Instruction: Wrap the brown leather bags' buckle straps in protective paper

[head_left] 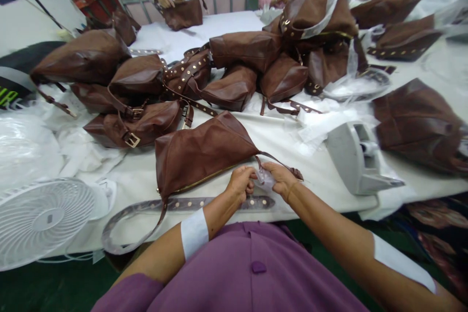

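Directly in front of me a brown handbag (pixel 204 148) lies on its side, its gold zip edge facing me. My left hand (pixel 241 183) and my right hand (pixel 280 180) meet at its right end, both closed on a piece of clear plastic wrap (pixel 265 178). A thin brown strap runs from the bag past my right fingers to a small end piece (pixel 297 173). Below the bag, a studded strap in clear wrapping (pixel 204 203) curves in a loop to the left and passes behind my left wrist.
Several brown handbags are heaped across the table's middle (pixel 230 85). On the left stands a white fan (pixel 47 219), beside crumpled plastic (pixel 25 151). A grey tape dispenser (pixel 356 158) and another brown bag (pixel 420 126) are at right. Co-workers handle bags across the table.
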A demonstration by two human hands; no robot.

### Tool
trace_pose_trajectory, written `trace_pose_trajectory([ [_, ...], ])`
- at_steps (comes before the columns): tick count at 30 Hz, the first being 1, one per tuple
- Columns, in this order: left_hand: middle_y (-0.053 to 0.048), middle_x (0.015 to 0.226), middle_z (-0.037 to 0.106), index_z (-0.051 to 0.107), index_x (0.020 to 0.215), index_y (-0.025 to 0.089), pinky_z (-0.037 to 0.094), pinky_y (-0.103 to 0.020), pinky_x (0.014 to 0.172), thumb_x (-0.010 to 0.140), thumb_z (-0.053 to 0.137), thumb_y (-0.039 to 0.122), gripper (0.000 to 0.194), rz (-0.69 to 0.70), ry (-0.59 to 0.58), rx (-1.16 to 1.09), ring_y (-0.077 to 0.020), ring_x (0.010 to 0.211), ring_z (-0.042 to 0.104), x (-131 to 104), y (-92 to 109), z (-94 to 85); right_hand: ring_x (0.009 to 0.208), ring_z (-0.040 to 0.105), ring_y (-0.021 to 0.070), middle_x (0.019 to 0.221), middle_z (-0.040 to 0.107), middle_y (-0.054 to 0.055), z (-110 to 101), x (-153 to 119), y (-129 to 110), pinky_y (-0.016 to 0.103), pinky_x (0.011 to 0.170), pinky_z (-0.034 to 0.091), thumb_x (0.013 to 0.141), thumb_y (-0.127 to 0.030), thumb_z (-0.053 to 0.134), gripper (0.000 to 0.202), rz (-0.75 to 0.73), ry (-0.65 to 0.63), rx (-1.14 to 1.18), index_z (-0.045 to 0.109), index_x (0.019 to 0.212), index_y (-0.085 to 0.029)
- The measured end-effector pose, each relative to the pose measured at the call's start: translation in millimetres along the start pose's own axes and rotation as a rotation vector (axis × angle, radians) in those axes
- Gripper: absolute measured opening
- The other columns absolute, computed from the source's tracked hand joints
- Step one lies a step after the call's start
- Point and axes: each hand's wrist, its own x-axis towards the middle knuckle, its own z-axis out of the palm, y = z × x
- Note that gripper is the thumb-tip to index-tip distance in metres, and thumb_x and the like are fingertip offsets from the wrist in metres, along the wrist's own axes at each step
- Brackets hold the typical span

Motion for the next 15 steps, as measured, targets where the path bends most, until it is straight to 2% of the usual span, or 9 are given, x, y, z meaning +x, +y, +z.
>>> trace_pose_trajectory([
  [3, 0.004, 0.060, 0.046, 0.047, 0.071, 0.018, 0.012, -0.018, 0.037, 0.064, 0.061, 0.032, 0.021, -0.008, -0.009, 0.021, -0.0029, 0.035, 0.031, -2.5, 0.7, -1.4, 0.045, 0.051, 0.0124, 0.051, 0.057, -0.001, 3.7, 6.7, -0.1, 0.024, 0.047, 0.044, 0.066, -0.016, 0.060, 0.008, -0.034, -0.012, 0.024, 0.052, 0.063, -0.017],
  [9, 0.005, 0.056, 0.046, 0.047, 0.073, 0.019, 0.015, -0.017, 0.037, 0.059, 0.062, 0.019, 0.021, 0.057, 0.018, -0.004, -0.0033, 0.036, 0.032, -7.9, -6.4, -2.8, 0.041, 0.045, 0.0091, 0.048, 0.052, -0.005, -1.8, 1.0, -1.6, 0.022, 0.042, 0.038, 0.063, -0.019, 0.067, 0.016, -0.099, -0.052, 0.054, 0.051, 0.061, -0.017],
  [15, 0.007, 0.052, 0.041, 0.048, 0.070, 0.017, 0.018, -0.017, 0.037, 0.061, 0.062, 0.015, 0.017, 0.146, 0.087, 0.039, -0.0044, 0.039, 0.035, 0.5, -3.7, -0.1, 0.047, 0.050, 0.0103, 0.055, 0.059, -0.001, -15.0, -11.2, 3.7, 0.022, 0.047, 0.041, 0.064, -0.024, 0.070, 0.015, -0.112, -0.158, 0.072, 0.058, 0.067, -0.016],
])
